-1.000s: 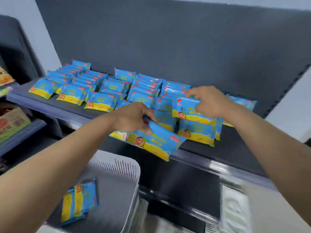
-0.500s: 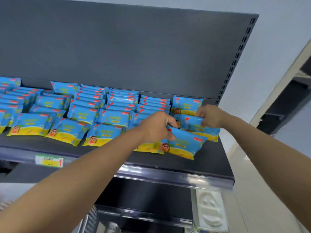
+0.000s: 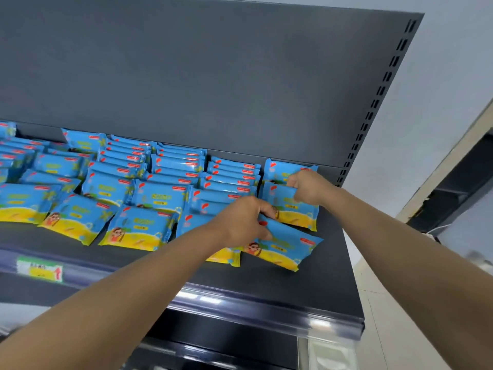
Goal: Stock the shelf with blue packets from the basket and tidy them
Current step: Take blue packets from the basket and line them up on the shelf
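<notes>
Now left hand (image 3: pixel 241 222) grips front packet (image 3: pixel 286 248) near the shelf's (image 3: pixel 329 265) bare right edge; right hand (image 3: pixel 309 186) pinches second packet (image 3: pixel 294 213).

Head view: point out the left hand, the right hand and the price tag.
left hand (image 3: pixel 240 222): head view, on its back.
right hand (image 3: pixel 309 186): head view, on its knuckles.
price tag (image 3: pixel 40 271): head view, its yellow middle.

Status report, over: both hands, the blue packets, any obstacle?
Left hand grips tilted front packet. Right hand pinches top edge of rightmost-row packet. No obstacle seen on shelf.
</notes>
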Motion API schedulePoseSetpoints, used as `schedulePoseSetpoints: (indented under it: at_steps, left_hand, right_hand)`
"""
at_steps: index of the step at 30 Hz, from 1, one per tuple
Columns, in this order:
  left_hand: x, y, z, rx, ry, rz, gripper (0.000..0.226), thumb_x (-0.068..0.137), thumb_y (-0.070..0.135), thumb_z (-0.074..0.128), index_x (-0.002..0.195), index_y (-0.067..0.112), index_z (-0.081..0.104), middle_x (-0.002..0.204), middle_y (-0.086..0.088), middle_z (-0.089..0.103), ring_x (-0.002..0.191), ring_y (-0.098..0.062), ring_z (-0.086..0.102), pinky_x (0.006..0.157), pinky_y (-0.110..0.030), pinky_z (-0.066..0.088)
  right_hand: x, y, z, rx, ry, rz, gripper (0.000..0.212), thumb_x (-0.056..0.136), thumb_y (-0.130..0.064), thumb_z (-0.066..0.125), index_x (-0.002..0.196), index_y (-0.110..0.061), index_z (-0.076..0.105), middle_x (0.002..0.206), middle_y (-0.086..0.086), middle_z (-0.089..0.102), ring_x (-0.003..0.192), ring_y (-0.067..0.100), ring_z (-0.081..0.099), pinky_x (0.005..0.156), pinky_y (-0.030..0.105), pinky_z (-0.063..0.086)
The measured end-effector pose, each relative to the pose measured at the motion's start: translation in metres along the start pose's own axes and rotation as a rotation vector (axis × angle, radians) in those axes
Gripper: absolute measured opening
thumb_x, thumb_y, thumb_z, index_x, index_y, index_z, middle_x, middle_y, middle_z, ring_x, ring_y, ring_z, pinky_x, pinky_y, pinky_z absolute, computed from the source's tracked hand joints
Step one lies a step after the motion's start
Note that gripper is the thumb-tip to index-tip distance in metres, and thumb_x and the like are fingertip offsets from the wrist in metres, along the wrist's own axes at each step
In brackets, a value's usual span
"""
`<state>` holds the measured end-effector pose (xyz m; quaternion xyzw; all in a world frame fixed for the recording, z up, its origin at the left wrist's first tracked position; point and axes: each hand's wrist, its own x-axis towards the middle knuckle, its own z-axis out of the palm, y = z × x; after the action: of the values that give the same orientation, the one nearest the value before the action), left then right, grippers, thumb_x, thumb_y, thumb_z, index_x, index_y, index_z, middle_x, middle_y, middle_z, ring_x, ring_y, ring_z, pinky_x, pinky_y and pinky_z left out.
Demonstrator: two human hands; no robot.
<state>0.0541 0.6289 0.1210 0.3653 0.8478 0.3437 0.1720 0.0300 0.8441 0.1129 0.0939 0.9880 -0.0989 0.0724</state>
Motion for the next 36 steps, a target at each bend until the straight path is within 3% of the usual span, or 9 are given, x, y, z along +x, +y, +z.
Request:
schedulePoseSetpoints:
  at_steps: [3,5,7,13,18,23,26,31,36]
  left_hand:
    - [0.017,0.006,0.007,0.067,0.01,0.013,0.032,0.073,0.01,0.076,0.103,0.012,0.066,0.096,0.003,0.065,0.085,-0.01,0.06,0.074,-0.017,0.048]
    - [0.03,0.008,0.013,0.167,0.028,0.008,0.033,0.074,0.014,0.075,0.106,0.014,0.065,0.108,-0.001,0.065,0.098,-0.017,0.059,0.089,-0.031,0.047]
    - [0.044,0.007,0.019,0.342,0.061,0.005,0.032,0.076,0.02,0.073,0.107,0.017,0.064,0.106,-0.001,0.064,0.103,-0.02,0.055,0.096,-0.035,0.038]
    - [0.071,-0.003,0.027,0.565,0.158,-0.032,0.03,0.082,0.026,0.063,0.111,0.018,0.061,0.104,-0.002,0.061,0.111,-0.024,0.041,0.095,-0.038,0.028]
    - [0.071,-0.013,0.032,0.712,0.198,0.021,0.041,0.084,0.026,0.061,0.121,0.012,0.05,0.121,-0.006,0.053,0.115,-0.027,0.039,0.097,-0.038,0.03]
    - [0.045,-0.019,0.012,0.645,0.307,0.079,0.047,0.087,0.027,0.058,0.13,0.015,0.042,0.13,-0.005,0.046,0.122,-0.025,0.037,0.102,-0.036,0.025]
    - [0.006,-0.022,-0.025,0.657,0.464,0.11,0.045,0.087,0.027,0.057,0.129,0.016,0.044,0.125,-0.004,0.048,0.117,-0.025,0.039,0.098,-0.033,0.023]
    - [-0.099,-0.034,-0.099,0.712,0.777,0.116,0.037,0.078,0.019,0.067,0.112,0.009,0.058,0.109,-0.012,0.058,0.104,-0.034,0.052,0.087,-0.033,0.026]
    - [-0.209,-0.065,-0.142,0.787,0.843,-0.027,0.036,0.073,0.012,0.07,0.107,0.003,0.062,0.106,-0.017,0.061,0.098,-0.038,0.057,0.084,-0.044,0.042]
  right_hand:
    - [-0.007,0.004,-0.006,0.041,0.09,0.021,0.007,0.082,-0.006,0.056,0.078,-0.004,0.061,0.078,0.013,0.056,0.077,0.028,0.051,0.061,0.033,0.041]
    - [-0.014,0.006,-0.014,0.06,0.182,0.027,0.015,0.084,-0.01,0.052,0.091,-0.007,0.066,0.097,0.014,0.066,0.088,0.03,0.058,0.073,0.036,0.049]
    - [-0.025,0.006,-0.023,0.074,0.261,0.026,0.026,0.087,-0.012,0.051,0.11,-0.011,0.064,0.116,0.012,0.065,0.106,0.03,0.058,0.09,0.038,0.048]
    - [-0.053,-0.004,-0.037,0.113,0.394,0.0,0.028,0.09,-0.016,0.049,0.115,-0.013,0.06,0.11,0.009,0.068,0.099,0.027,0.061,0.086,0.037,0.05]
    - [-0.07,-0.015,-0.041,0.086,0.432,-0.004,0.026,0.09,-0.019,0.051,0.115,-0.014,0.059,0.108,0.005,0.067,0.096,0.025,0.06,0.08,0.033,0.049]
    - [-0.082,-0.043,-0.046,0.046,0.461,-0.076,0.029,0.091,-0.019,0.052,0.119,-0.012,0.057,0.115,0.009,0.062,0.101,0.027,0.058,0.08,0.033,0.047]
    - [-0.082,-0.084,-0.051,0.015,0.495,-0.176,0.032,0.091,-0.021,0.054,0.121,-0.011,0.056,0.118,0.011,0.06,0.109,0.03,0.054,0.091,0.04,0.044]
    - [-0.085,-0.188,-0.052,-0.043,0.558,-0.399,0.034,0.091,-0.023,0.053,0.123,-0.014,0.055,0.121,0.01,0.056,0.114,0.03,0.049,0.094,0.04,0.04]
    - [-0.098,-0.301,-0.035,-0.071,0.572,-0.612,0.033,0.089,-0.026,0.053,0.12,-0.015,0.054,0.119,0.008,0.056,0.112,0.03,0.048,0.092,0.04,0.039]
